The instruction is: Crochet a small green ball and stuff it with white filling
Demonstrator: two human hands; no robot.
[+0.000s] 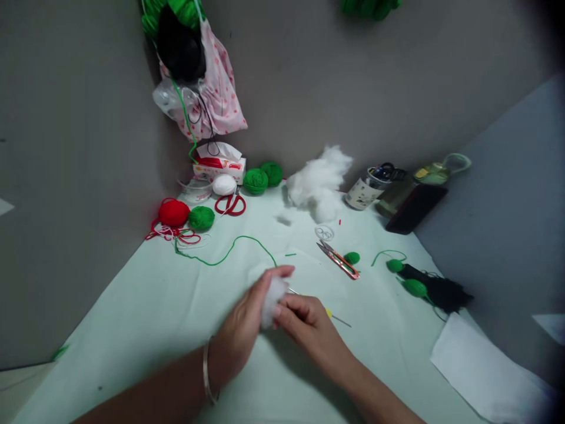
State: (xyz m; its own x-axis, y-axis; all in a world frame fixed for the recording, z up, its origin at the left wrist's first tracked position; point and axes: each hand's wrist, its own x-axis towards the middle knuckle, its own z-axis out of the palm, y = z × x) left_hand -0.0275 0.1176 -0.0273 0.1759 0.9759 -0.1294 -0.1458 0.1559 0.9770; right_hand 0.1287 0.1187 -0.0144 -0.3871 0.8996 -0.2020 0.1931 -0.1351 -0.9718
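A small tuft of white fibre stuffing (272,301) sits between my two hands, slightly blurred. My left hand (247,315) is cupped around it from the left, with a bangle at the wrist. From the other side, the bent fingers and thumb of my right hand (304,318) pinch its edge. Just right of those knuckles lies a thin metal hook with a yellow grip (328,312), partly covered by the hand. A green yarn strand (229,250) runs from the left of the table to behind my left fingertips; its end is hidden.
Beyond my hands are a larger heap of stuffing (320,182), orange thread snips (339,260) and a small green crocheted piece (352,258). Yarn balls (173,212), red-handled scissors (230,205) and a tissue box (220,168) stand back left. A pen cup (364,191) and phone (416,208) are back right.
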